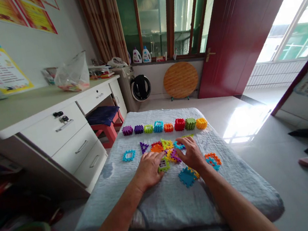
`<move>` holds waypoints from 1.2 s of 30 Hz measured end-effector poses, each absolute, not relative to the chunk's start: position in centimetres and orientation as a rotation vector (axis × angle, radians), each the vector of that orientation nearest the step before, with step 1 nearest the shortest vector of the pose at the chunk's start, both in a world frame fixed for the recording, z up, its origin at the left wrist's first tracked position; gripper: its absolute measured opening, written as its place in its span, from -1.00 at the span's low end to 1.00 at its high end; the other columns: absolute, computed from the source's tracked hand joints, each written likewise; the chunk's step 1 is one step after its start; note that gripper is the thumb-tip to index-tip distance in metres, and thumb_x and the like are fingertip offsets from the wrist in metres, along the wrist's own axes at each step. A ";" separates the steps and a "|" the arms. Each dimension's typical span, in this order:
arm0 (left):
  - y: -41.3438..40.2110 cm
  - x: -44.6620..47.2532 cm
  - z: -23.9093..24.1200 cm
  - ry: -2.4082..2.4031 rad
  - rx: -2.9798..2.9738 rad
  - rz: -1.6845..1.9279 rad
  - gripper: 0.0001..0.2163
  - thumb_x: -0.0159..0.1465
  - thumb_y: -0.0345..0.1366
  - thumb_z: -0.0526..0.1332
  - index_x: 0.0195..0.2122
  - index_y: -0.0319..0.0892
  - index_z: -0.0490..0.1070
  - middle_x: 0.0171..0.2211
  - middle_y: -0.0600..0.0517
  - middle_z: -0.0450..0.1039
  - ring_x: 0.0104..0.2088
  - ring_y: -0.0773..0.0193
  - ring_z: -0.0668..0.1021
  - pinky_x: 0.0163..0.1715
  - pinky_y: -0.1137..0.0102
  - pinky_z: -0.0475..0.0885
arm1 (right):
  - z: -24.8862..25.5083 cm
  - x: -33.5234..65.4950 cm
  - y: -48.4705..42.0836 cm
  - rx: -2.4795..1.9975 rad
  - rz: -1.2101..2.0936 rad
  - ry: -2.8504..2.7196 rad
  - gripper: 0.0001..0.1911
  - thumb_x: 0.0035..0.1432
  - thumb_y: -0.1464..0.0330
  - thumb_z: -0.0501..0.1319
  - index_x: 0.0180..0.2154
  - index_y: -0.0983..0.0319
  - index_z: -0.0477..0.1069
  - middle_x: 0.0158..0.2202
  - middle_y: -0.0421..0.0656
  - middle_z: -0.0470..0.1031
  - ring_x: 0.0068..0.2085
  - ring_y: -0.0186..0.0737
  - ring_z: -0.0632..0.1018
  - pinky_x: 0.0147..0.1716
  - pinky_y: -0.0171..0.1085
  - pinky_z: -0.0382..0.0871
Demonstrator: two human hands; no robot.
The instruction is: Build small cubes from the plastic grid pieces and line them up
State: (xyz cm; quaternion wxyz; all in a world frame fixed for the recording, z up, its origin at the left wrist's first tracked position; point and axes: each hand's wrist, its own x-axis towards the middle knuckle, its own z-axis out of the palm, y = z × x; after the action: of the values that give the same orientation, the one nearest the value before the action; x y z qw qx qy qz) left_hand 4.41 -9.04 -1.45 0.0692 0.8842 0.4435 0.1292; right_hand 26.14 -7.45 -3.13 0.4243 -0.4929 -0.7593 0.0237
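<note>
My left hand (149, 169) lies low over a pile of toothed plastic pieces, fingers stretched out, and touches a green square piece with a white grid (164, 163). An orange piece (156, 147) is just beyond its fingertips. My right hand (190, 151) is spread at the pile's right side, thumb and fingers apart around a light blue piece (179, 146) that it partly covers. Between the hands are a yellow piece (167, 143) and a purple piece (174, 156). Whether any of these pieces are joined I cannot tell.
Behind the pile, several assembled blocks, including a red block (179, 124), stand in a row on the cloth-covered table (119, 196). Loose around it lie a blue window piece (129, 155), a purple triangle (144, 147), a blue square (188, 177) and an orange ring-like piece (214, 158).
</note>
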 end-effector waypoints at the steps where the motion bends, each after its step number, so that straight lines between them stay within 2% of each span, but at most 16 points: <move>1: -9.1 4.5 -1.4 1.336 2.666 0.372 -0.40 0.02 -0.31 0.27 0.14 -0.07 0.22 -0.02 -0.05 0.43 -0.01 0.05 0.41 0.06 0.17 0.20 | -3.2 26.2 -7.4 -1.229 0.061 -1.892 -0.71 0.06 0.42 0.19 -0.12 0.22 0.38 -0.28 -0.12 0.49 -0.19 -0.11 0.41 -0.11 -0.14 0.28; 6: -9.0 4.8 -1.1 1.349 2.695 0.342 -0.39 -0.01 -0.36 0.25 0.14 -0.08 0.24 -0.05 -0.06 0.43 -0.03 0.05 0.42 0.03 0.19 0.24 | -3.5 26.4 -7.1 -1.223 0.064 -1.848 -0.72 0.04 0.42 0.19 -0.13 0.21 0.39 -0.30 -0.13 0.49 -0.20 -0.12 0.42 -0.12 -0.15 0.30; 14: -7.6 3.1 -0.4 1.346 2.713 0.496 -0.44 -0.01 -0.24 0.27 0.07 -0.15 0.28 -0.13 -0.07 0.45 -0.11 0.06 0.46 -0.02 0.21 0.29 | -3.7 26.7 -7.0 -1.225 0.091 -1.796 -0.74 0.05 0.42 0.18 -0.15 0.21 0.39 -0.31 -0.13 0.49 -0.21 -0.12 0.43 -0.13 -0.13 0.33; 22: 0.4 -0.9 1.7 1.464 2.595 0.646 -0.47 -0.06 -0.36 0.25 0.01 -0.14 0.30 -0.10 -0.03 0.45 -0.12 0.12 0.49 -0.04 0.30 0.34 | -3.5 26.6 -7.2 -1.230 0.107 -1.775 -0.76 0.08 0.43 0.16 -0.15 0.20 0.36 -0.32 -0.13 0.48 -0.21 -0.13 0.42 -0.15 -0.11 0.34; 28: 7.4 0.3 2.8 1.605 2.617 0.415 -0.39 -0.11 -0.40 0.24 0.05 -0.18 0.27 -0.04 -0.05 0.41 -0.06 0.10 0.46 -0.01 0.32 0.33 | -4.0 27.2 -6.9 -1.220 0.103 -1.786 -0.74 0.09 0.43 0.16 -0.13 0.20 0.35 -0.30 -0.14 0.47 -0.19 -0.14 0.42 -0.14 -0.12 0.33; 36: 12.2 1.9 1.4 1.660 2.575 0.178 -0.44 -0.18 -0.39 0.27 -0.05 -0.05 0.37 -0.02 0.04 0.39 0.00 0.05 0.42 0.00 0.29 0.33 | -3.9 27.6 -7.0 -1.229 0.120 -1.781 -0.74 0.08 0.45 0.15 -0.13 0.19 0.34 -0.30 -0.15 0.46 -0.19 -0.15 0.43 -0.14 -0.15 0.33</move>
State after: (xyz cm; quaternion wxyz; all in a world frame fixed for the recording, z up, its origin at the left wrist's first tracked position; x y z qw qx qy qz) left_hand 1.91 12.17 1.40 0.0366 0.8385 0.5405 0.0580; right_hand 27.61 -7.01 -3.89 0.4680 -0.5013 -0.7262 0.0488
